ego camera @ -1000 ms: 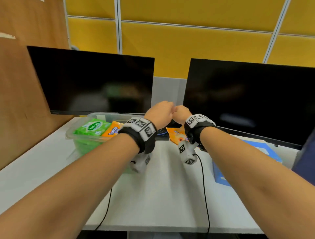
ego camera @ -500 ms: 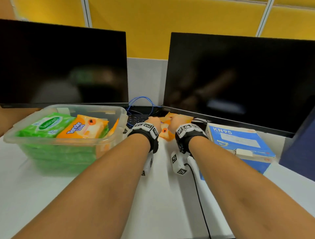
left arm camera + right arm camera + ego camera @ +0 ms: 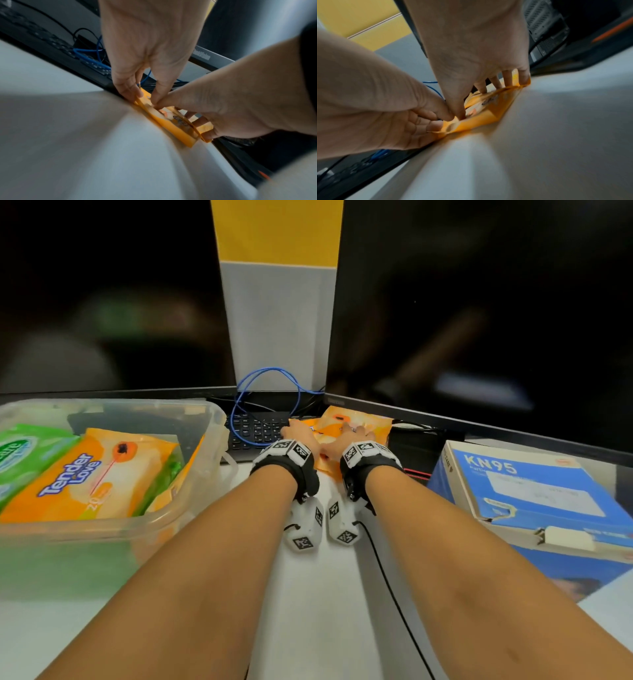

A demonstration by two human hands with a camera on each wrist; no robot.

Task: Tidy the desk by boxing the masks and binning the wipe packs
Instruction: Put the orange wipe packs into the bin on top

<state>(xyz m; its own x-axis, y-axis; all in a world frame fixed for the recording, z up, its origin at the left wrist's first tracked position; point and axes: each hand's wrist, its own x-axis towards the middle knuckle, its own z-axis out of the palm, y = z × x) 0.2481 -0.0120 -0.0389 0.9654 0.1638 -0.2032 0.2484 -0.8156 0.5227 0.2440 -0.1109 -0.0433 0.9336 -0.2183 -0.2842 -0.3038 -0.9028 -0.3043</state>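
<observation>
An orange wipe pack [image 3: 363, 419] lies at the back of the desk, beside the keyboard and under the right monitor's edge. My left hand [image 3: 299, 434] grips its left end between thumb and fingers, as the left wrist view shows [image 3: 142, 94]. My right hand [image 3: 349, 433] holds the right part, thumb near the middle and fingers spread over the far edge [image 3: 488, 89]. The pack [image 3: 171, 127] is slightly bent between both hands. A clear plastic bin [image 3: 205, 474] at the left holds green and orange wipe packs. A blue KN95 mask box [image 3: 534, 491] sits at the right.
Two dark monitors stand across the back. A black keyboard [image 3: 257, 429] with a looped blue cable [image 3: 239, 405] lies between them. A black wire runs along the white desk [image 3: 325, 611] under my right arm.
Both hands came down from a raised, closed pose and took hold of the orange pack at the back of the desk. The head view has tilted down and moved closer.
</observation>
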